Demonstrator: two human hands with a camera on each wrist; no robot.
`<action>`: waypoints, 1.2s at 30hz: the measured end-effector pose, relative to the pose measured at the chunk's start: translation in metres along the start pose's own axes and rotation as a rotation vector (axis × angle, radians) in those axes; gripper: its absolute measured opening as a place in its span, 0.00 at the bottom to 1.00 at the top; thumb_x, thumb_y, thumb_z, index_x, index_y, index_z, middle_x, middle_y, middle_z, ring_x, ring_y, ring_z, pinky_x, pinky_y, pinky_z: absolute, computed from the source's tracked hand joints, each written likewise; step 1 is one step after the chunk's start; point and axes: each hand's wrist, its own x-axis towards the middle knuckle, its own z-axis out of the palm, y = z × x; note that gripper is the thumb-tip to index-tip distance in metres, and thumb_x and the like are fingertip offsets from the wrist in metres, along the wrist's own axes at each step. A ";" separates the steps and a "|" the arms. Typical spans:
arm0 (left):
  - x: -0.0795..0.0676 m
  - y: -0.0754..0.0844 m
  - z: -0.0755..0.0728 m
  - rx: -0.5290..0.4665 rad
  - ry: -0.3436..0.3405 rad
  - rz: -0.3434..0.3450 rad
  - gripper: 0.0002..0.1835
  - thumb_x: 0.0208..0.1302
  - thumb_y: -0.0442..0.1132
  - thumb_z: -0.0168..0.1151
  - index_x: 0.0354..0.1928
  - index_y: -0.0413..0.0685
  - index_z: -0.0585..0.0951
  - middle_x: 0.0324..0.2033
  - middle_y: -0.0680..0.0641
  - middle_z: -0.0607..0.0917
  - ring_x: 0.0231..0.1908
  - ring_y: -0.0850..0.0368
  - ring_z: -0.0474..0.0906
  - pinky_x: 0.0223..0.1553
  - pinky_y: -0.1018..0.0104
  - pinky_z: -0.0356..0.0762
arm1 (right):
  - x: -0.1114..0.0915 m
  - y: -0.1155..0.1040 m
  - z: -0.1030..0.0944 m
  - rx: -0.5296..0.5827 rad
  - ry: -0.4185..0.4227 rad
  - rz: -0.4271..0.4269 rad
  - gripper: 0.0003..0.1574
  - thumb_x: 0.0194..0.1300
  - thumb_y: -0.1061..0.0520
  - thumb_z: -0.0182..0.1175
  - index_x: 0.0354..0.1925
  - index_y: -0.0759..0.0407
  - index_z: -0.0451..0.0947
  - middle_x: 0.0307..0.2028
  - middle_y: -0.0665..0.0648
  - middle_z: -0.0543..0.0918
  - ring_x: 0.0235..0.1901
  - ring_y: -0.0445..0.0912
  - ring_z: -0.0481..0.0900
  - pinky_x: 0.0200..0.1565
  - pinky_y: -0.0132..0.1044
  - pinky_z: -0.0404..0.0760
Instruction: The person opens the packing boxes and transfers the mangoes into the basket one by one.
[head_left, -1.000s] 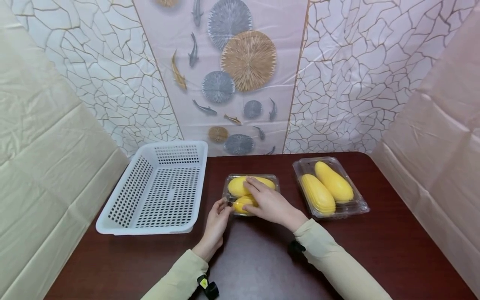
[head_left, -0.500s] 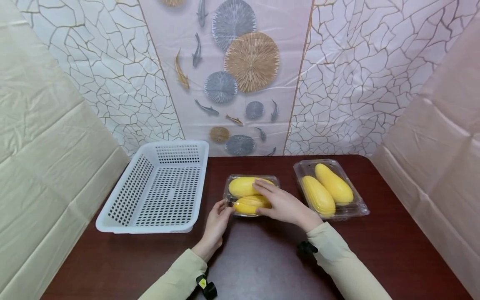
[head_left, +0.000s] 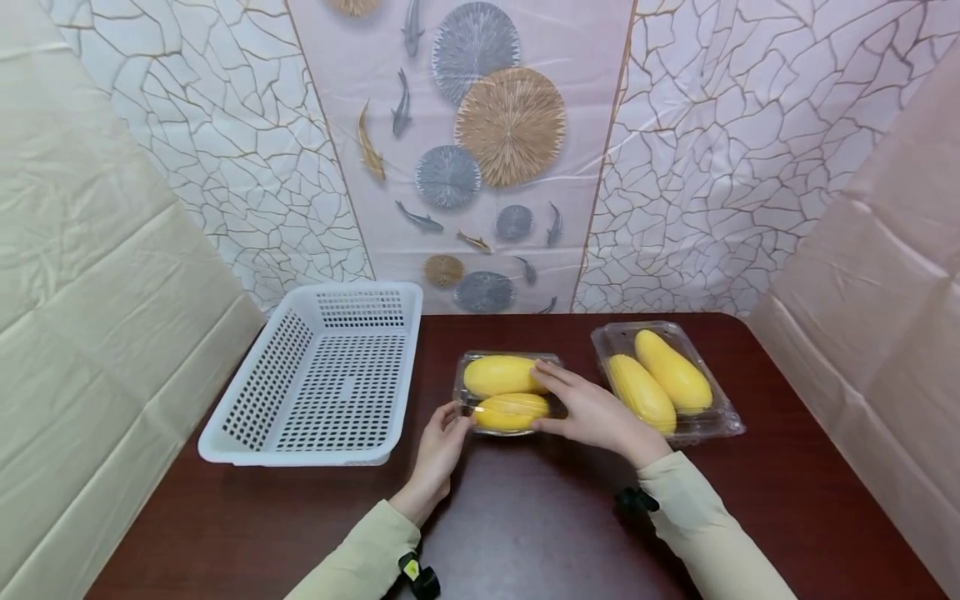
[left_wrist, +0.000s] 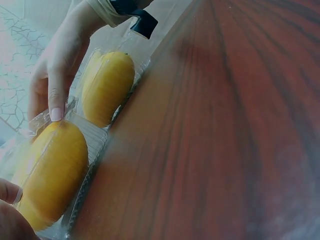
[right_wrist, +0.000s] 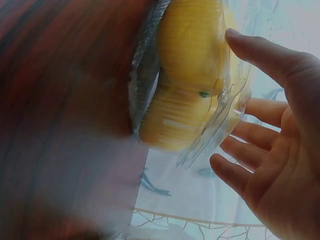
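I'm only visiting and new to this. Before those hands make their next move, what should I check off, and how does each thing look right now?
1. Both yellow fruits inside the middle clear box: ok.
2. Left hand in place: ok, at the box's left end.
3. Right hand in place: ok, at the right end, fingers extended.
4. Grip firm enough for lifting: cannot tell; the pictures don't show how hard either hand presses.
5. Middle box fastened shut: cannot tell from the see-through plastic.
6. Neighbours separate: ok; the white basket and right-hand clear box both stand apart from it.
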 end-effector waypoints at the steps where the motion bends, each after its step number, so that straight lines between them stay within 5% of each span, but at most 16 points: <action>1: 0.000 -0.001 0.001 0.002 0.001 -0.002 0.33 0.66 0.40 0.63 0.70 0.33 0.67 0.67 0.32 0.70 0.68 0.38 0.66 0.65 0.44 0.66 | -0.001 0.002 0.000 -0.001 0.002 0.003 0.53 0.64 0.36 0.67 0.76 0.58 0.61 0.76 0.60 0.59 0.72 0.57 0.63 0.63 0.55 0.71; 10: 0.003 0.000 0.001 0.038 0.001 -0.015 0.34 0.66 0.41 0.62 0.70 0.34 0.67 0.67 0.32 0.71 0.68 0.39 0.67 0.65 0.43 0.66 | -0.006 0.007 0.005 0.013 0.036 0.001 0.53 0.64 0.34 0.66 0.75 0.59 0.62 0.76 0.58 0.60 0.71 0.56 0.64 0.64 0.54 0.71; 21: 0.003 -0.001 0.001 0.033 0.001 0.000 0.30 0.67 0.39 0.59 0.68 0.34 0.69 0.63 0.34 0.75 0.65 0.41 0.71 0.64 0.44 0.67 | -0.003 0.012 0.007 -0.041 0.083 -0.130 0.43 0.68 0.47 0.66 0.71 0.67 0.66 0.72 0.66 0.66 0.61 0.57 0.77 0.55 0.48 0.79; 26: 0.003 -0.002 0.001 0.029 0.002 0.003 0.30 0.67 0.39 0.60 0.68 0.33 0.69 0.62 0.34 0.76 0.65 0.41 0.71 0.64 0.44 0.67 | -0.002 0.011 0.007 -0.059 0.073 -0.124 0.41 0.68 0.50 0.65 0.71 0.67 0.66 0.71 0.67 0.66 0.36 0.49 0.86 0.48 0.45 0.82; 28: 0.003 -0.002 0.001 0.026 -0.001 0.000 0.30 0.67 0.38 0.60 0.68 0.34 0.69 0.63 0.34 0.76 0.65 0.41 0.71 0.65 0.44 0.66 | -0.001 0.011 0.007 -0.063 0.074 -0.122 0.41 0.67 0.51 0.65 0.71 0.67 0.66 0.71 0.67 0.66 0.33 0.48 0.85 0.46 0.44 0.82; 33: 0.002 -0.001 0.001 0.032 0.000 -0.008 0.30 0.68 0.38 0.60 0.69 0.34 0.69 0.64 0.33 0.74 0.66 0.41 0.70 0.65 0.44 0.66 | 0.000 0.010 0.008 -0.062 0.090 -0.124 0.40 0.65 0.54 0.65 0.70 0.68 0.67 0.71 0.67 0.67 0.59 0.56 0.79 0.51 0.46 0.81; 36: 0.002 -0.001 0.000 0.040 0.003 -0.011 0.31 0.67 0.39 0.60 0.69 0.34 0.69 0.64 0.33 0.74 0.66 0.41 0.70 0.65 0.43 0.67 | 0.001 0.010 0.008 -0.068 0.094 -0.130 0.40 0.64 0.54 0.66 0.70 0.69 0.68 0.70 0.68 0.68 0.61 0.57 0.77 0.52 0.47 0.81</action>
